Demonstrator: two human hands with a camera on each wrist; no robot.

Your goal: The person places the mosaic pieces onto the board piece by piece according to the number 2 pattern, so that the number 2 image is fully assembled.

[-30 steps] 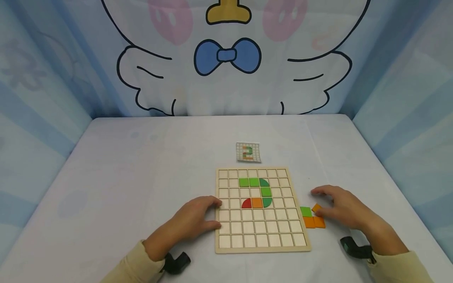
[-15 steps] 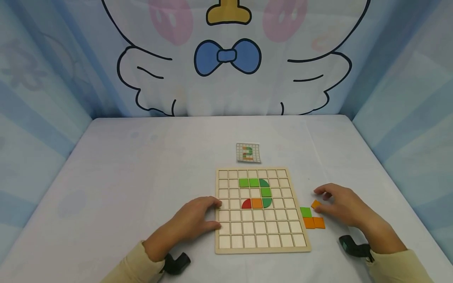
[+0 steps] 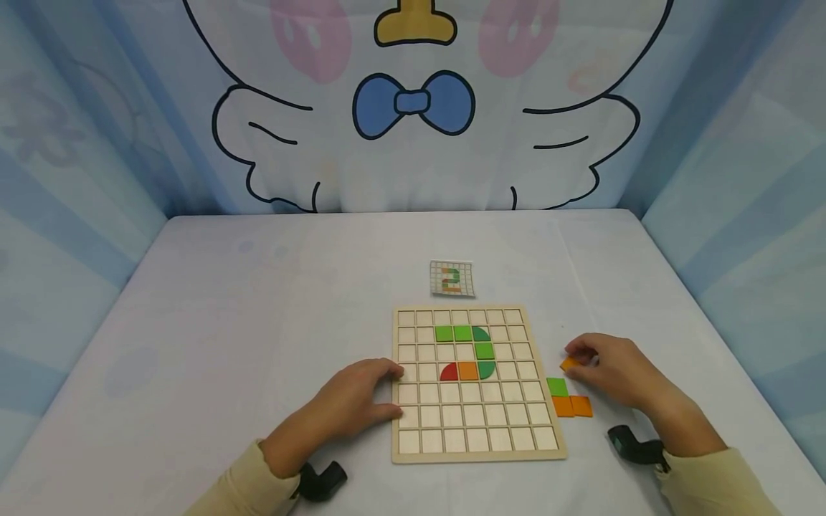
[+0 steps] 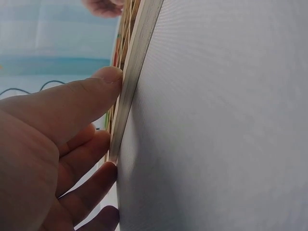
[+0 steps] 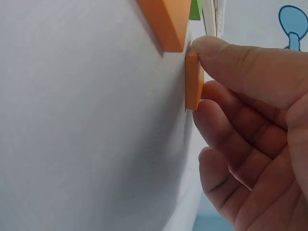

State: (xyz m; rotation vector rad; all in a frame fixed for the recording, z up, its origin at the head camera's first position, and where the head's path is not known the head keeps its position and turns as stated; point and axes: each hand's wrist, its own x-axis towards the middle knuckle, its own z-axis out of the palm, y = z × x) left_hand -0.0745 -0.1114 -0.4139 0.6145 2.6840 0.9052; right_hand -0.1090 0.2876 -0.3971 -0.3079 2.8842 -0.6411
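Note:
My right hand (image 3: 609,369) pinches an orange tile (image 5: 192,79) between thumb and fingers, close over the cloth to the right of the wooden grid board (image 3: 471,457). On the cloth just below that hand lie a green square tile (image 3: 557,387) and two orange square tiles (image 3: 573,406), along the board's right edge. My left hand (image 3: 351,398) rests its thumb and fingertips against the board's left edge, fingers relaxed. Set in the board's cells are several green pieces (image 3: 463,333), a red quarter-round piece (image 3: 449,371) and an orange square (image 3: 468,370).
Beyond the board's far edge lies a small pattern card (image 3: 452,278) printed with a coloured figure on a grid. A white cloth (image 3: 245,322) covers the table. Printed curtains (image 3: 413,172) stand at the back and both sides.
The right hand has closed thumb and fingers on the loose orange tile and drawn it slightly up and left, away from the other tiles. The left hand stays at the board's edge.

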